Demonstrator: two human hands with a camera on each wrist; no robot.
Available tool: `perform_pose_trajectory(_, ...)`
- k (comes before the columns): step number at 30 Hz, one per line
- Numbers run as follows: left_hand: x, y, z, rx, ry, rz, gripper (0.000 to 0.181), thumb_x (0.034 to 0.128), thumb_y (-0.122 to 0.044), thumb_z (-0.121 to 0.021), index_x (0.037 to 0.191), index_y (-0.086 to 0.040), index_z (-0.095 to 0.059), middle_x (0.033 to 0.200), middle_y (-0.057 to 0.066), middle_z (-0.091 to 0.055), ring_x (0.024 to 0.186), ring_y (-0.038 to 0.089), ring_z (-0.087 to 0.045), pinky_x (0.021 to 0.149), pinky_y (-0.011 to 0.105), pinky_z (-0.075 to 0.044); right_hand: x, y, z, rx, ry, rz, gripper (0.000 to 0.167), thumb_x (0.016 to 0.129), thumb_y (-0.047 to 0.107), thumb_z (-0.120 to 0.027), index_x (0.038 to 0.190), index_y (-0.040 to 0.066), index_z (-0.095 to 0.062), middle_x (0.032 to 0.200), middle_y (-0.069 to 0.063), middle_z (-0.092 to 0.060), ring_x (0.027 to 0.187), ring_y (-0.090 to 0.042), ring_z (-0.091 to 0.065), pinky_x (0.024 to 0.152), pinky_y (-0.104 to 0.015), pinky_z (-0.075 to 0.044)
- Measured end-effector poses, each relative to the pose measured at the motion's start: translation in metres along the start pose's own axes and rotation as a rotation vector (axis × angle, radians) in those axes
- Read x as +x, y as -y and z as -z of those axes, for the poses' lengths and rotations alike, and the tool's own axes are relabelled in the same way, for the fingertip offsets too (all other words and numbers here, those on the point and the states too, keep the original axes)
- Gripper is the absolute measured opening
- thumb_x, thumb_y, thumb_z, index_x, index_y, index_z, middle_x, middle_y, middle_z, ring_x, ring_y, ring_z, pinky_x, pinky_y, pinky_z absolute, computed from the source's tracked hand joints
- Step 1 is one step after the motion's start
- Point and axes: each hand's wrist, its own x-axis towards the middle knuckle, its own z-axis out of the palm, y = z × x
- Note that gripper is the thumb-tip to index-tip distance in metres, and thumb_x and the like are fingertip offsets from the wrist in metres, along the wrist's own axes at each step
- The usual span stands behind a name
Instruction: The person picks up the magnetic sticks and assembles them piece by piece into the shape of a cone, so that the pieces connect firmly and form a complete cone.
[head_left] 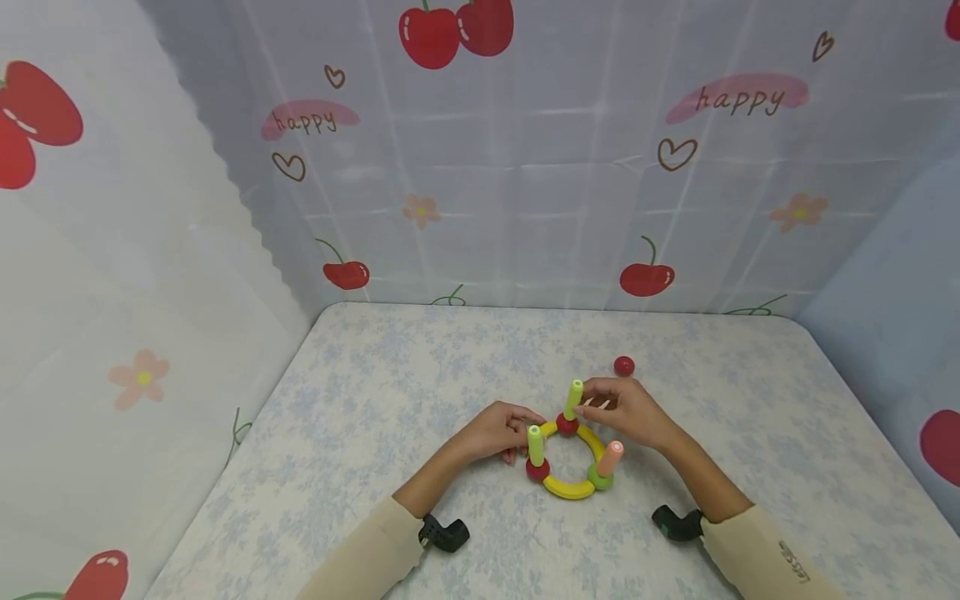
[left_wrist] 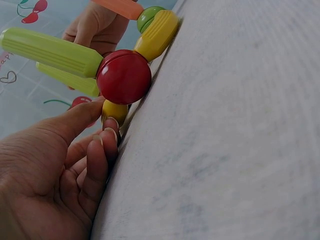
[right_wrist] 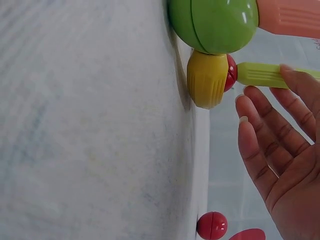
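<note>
A ring of yellow curved rods point(head_left: 568, 488) joined by balls lies on the table. Yellow-green sticks stand up from its left red ball point(head_left: 537, 472) and back red ball point(head_left: 567, 426); an orange stick point(head_left: 612, 458) leans outward from the green ball point(head_left: 599, 477). At the ring's left, my left hand point(head_left: 491, 431) pinches the back-left yellow rod point(left_wrist: 115, 111) between thumb and fingers, beside the left red ball. My right hand point(head_left: 628, 412) holds the back yellow-green stick point(head_left: 573, 400) between thumb and index finger, the other fingers apart from it.
A loose red ball point(head_left: 624, 366) lies on the table behind my right hand. The table point(head_left: 390, 358) has a pale floral cover. Printed curtains point(head_left: 510, 183) hang behind it and at both sides. Black wrist devices point(head_left: 447, 534) sit at both sleeve cuffs.
</note>
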Motion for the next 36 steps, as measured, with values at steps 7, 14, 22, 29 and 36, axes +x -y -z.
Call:
perform_pose_trajectory(7, 0.0, 0.0, 0.001, 0.005, 0.007, 0.0, 0.034, 0.0948, -0.004, -0.06, 0.125, -0.011, -0.072, 0.068, 0.009, -0.069, 0.044, 0.018, -0.056, 0.045, 0.027, -0.05, 0.0, -0.001, 0.003, -0.007, 0.023, -0.019, 0.017, 0.09, 0.019, -0.08, 0.106, 0.016, -0.075, 0.095, 0.004, -0.072, 0.083, -0.016, -0.07, 0.07, -0.03, -0.058)
perform_pose_trajectory(14, 0.0, 0.001, 0.002, -0.005, 0.007, -0.012, 0.033, 0.0949, -0.004, -0.061, 0.125, -0.01, -0.072, 0.068, 0.009, -0.068, 0.044, 0.017, -0.056, 0.045, 0.026, -0.05, -0.001, -0.002, 0.012, -0.065, 0.018, -0.032, 0.02, 0.089, 0.018, -0.081, 0.108, 0.016, -0.076, 0.095, 0.006, -0.072, 0.085, -0.014, -0.069, 0.072, -0.03, -0.058)
perform_pose_trajectory(22, -0.001, 0.003, 0.002, -0.02, 0.013, -0.018, 0.035, 0.0941, -0.002, -0.06, 0.127, -0.009, -0.071, 0.069, 0.009, -0.068, 0.045, 0.016, -0.055, 0.045, 0.026, -0.05, -0.003, -0.006, 0.022, -0.119, -0.069, -0.081, 0.025, 0.09, 0.015, -0.079, 0.113, 0.006, -0.074, 0.098, 0.003, -0.073, 0.087, -0.017, -0.068, 0.075, -0.03, -0.057)
perform_pose_trajectory(29, -0.001, 0.004, 0.003, -0.025, 0.01, -0.019, 0.035, 0.0936, -0.001, -0.061, 0.126, -0.009, -0.071, 0.069, 0.009, -0.068, 0.045, 0.016, -0.055, 0.045, 0.025, -0.05, -0.002, -0.019, 0.032, -0.15, -0.129, -0.101, 0.024, 0.091, 0.012, -0.078, 0.114, 0.006, -0.074, 0.1, 0.0, -0.072, 0.089, -0.019, -0.068, 0.076, -0.033, -0.057)
perform_pose_trajectory(36, 0.0, 0.003, 0.002, -0.027, 0.025, -0.026, 0.035, 0.0941, -0.001, -0.06, 0.126, -0.009, -0.071, 0.069, 0.008, -0.068, 0.045, 0.016, -0.055, 0.046, 0.026, -0.05, -0.005, -0.029, 0.043, -0.151, -0.193, -0.133, 0.031, 0.092, 0.011, -0.077, 0.121, 0.003, -0.071, 0.114, -0.011, -0.073, 0.1, -0.027, -0.068, 0.076, -0.026, -0.056)
